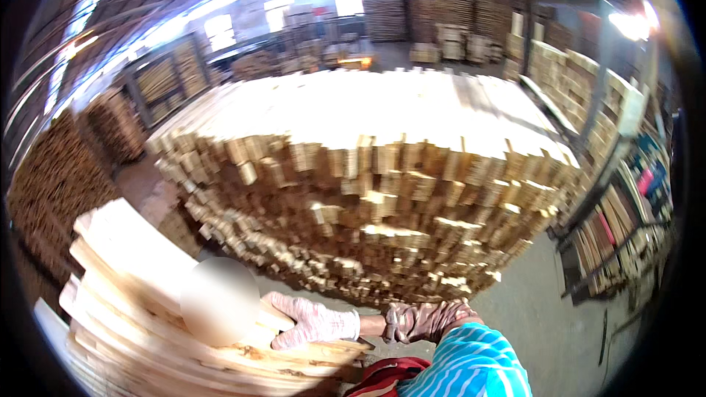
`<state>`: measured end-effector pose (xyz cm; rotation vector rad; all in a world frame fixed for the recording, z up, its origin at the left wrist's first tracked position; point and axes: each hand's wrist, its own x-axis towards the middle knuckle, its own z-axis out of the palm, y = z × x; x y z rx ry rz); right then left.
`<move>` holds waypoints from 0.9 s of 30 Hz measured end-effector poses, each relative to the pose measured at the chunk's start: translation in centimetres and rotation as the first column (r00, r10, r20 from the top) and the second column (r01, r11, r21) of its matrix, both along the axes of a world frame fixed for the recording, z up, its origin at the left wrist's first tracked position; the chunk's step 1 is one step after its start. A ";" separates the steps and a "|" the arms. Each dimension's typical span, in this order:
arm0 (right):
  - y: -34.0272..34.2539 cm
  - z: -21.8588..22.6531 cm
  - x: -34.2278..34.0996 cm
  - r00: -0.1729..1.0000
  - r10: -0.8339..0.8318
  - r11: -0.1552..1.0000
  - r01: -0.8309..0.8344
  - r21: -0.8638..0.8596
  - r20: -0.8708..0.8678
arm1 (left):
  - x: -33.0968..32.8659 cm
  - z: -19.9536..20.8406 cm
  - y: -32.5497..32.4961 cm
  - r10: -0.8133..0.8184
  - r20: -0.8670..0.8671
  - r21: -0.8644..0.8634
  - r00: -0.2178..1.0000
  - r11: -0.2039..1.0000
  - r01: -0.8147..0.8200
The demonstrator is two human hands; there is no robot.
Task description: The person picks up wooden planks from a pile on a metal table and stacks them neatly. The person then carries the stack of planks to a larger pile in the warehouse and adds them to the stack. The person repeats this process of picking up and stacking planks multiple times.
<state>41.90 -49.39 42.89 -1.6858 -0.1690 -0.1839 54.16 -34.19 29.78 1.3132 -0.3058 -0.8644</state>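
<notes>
My right hand (315, 321), in a pale, stained work glove, reaches left over a pile of planks (132, 279) at the lower left. Its thumb and fingers close around the end of a light wooden plank (273, 317). A round blurred patch covers the pile just beyond the fingertips and hides part of that plank. A brown arm cover (423, 322) and a blue striped sleeve (478, 364) run back from the wrist. No left hand shows.
In front stands a wide stack of boards (368, 198), its uneven ends toward me and its top brightly lit. More wood stacks (59, 184) rise at the left. At the right, a metal rack (607, 228) holds boards above the grey floor (526, 298).
</notes>
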 end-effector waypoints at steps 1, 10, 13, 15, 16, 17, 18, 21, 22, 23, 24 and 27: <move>-1.4 0.5 -1.3 1.000 -0.016 0.996 0.014 0.085 0.019 | 0.1 1.1 -1.5 -0.058 0.015 -0.012 0.998 0.998 0.058; -5.4 8.9 -15.2 0.726 -0.681 0.718 0.634 0.288 0.098 | 1.5 14.8 -12.7 -0.428 0.205 -0.205 0.880 0.860 0.467; -6.9 12.1 -19.0 0.503 -0.833 0.552 0.784 0.285 0.233 | 1.7 20.1 -16.6 -0.494 0.257 -0.266 0.831 0.790 0.552; -8.9 14.4 -21.7 0.476 -0.848 0.528 0.794 0.300 0.233 | 1.9 23.4 -19.6 -0.524 0.278 -0.298 0.805 0.749 0.591; -9.7 15.5 -22.7 0.433 -0.868 0.492 0.816 0.303 0.244 | 2.3 24.9 -21.0 -0.532 0.284 -0.304 0.798 0.739 0.601; -10.4 17.5 -23.5 0.438 -0.850 0.520 0.785 0.337 0.291 | 2.4 26.4 -22.6 -0.539 0.292 -0.314 0.790 0.726 0.612; -11.9 18.6 -24.3 0.430 -0.848 0.522 0.780 0.344 0.310 | 2.7 28.1 -23.9 -0.541 0.303 -0.331 0.785 0.712 0.619; -16.6 21.7 -27.7 0.414 -0.839 0.530 0.768 0.359 0.354 | 3.4 32.6 -28.8 -0.549 0.312 -0.360 0.776 0.687 0.631; -19.4 22.6 -29.1 0.483 -0.800 0.591 0.734 0.335 0.356 | 3.4 33.6 -30.8 -0.561 0.302 -0.363 0.771 0.680 0.637; -21.4 23.8 -30.4 0.474 -0.841 0.539 0.769 0.343 0.259 | 3.4 34.7 -32.9 -0.562 0.297 -0.369 0.772 0.678 0.635; -23.1 25.2 -31.3 0.469 -0.870 0.492 0.795 0.355 0.153 | 3.4 35.4 -34.8 -0.565 0.291 -0.371 0.772 0.678 0.635; -33.8 26.9 -34.4 0.395 -0.894 0.415 0.908 0.057 0.210 | 3.2 36.3 -41.2 -0.597 0.250 -0.382 0.762 0.662 0.645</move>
